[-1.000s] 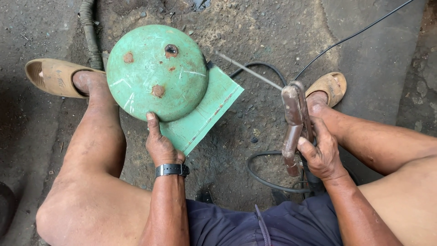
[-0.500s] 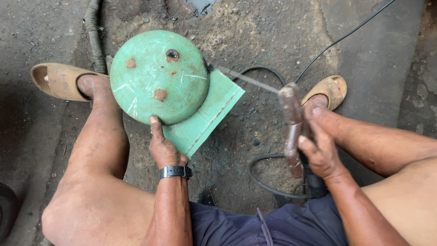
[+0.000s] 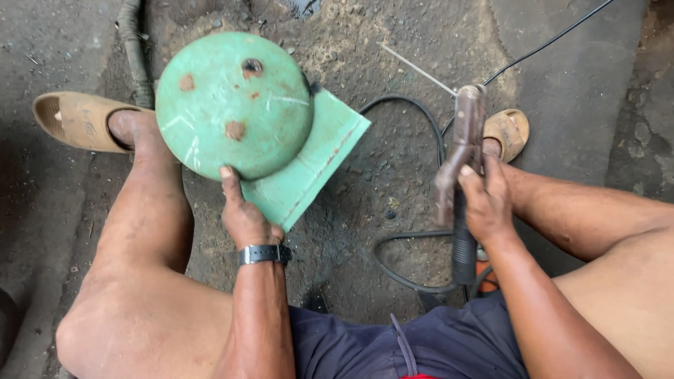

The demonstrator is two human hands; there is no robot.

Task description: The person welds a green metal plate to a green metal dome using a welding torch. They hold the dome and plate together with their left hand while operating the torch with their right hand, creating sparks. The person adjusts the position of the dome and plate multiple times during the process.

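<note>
A round green metal dome (image 3: 232, 105) with rust spots and a small hole sits on a flat green plate (image 3: 316, 161) on the dirt floor. My left hand (image 3: 242, 210) grips the near edge of the dome and plate, thumb on the dome's rim; a black watch is on that wrist. My right hand (image 3: 484, 200) is closed around a rusty welding electrode holder (image 3: 460, 154), held upright to the right of the plate. A thin welding rod (image 3: 418, 68) sticks out of the holder's top, pointing up and left, clear of the green parts.
Black cables (image 3: 407, 238) loop on the floor between my knees and run away at the upper right. A grey hose (image 3: 133, 49) lies at the upper left. My feet in tan sandals (image 3: 74, 121) flank the work; the ground is gritty dirt.
The electrode holder has shifted slightly right and upright, its rod tip moving away from the plate. My left hand keeps its hold on the dome's edge.
</note>
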